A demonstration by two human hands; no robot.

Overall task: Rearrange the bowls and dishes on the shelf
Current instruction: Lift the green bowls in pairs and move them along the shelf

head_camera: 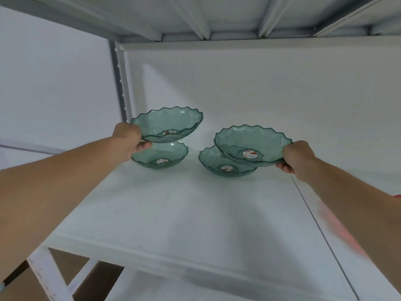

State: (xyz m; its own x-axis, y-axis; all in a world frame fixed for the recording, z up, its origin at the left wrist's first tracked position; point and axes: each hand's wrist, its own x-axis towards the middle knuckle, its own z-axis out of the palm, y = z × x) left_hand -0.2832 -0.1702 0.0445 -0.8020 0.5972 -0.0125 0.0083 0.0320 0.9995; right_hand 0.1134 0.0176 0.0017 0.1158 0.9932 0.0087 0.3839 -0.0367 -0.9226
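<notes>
Four green translucent bowls on white shelf (195, 213), scalloped rims, sticker in each base. Two resting on the board: left lower bowl (161, 158), right lower bowl (223, 166). Two held above them, clear of the board.

Risks, as judged:
- Both raised bowls gripped at one edge only, far side unsupported. Thin, slick plastic; likely to pivot out of the pinch and drop.
- Right raised bowl (251, 144) tilted, low edge overlapping right lower bowl, contact not resolvable. Could clip that rim on any sideways move and skid the lower bowl along the board.
- Left raised bowl (168, 124) directly above left lower bowl; if lowered off-centre, wavy rims could catch instead of nesting.
- Underside of upper shelf (217, 18) well above; little risk there.

Pose:
- Both arms extended forward and up, forearms bare.
- Left hand (128, 142) at near-left rim, thumb over the edge, fingers (144, 146) curled beneath, pinching rim.
- Right hand (297, 157) at right rim, knuckles up, fingertips (283, 168) tucked under the edge, pinching rim.
</notes>
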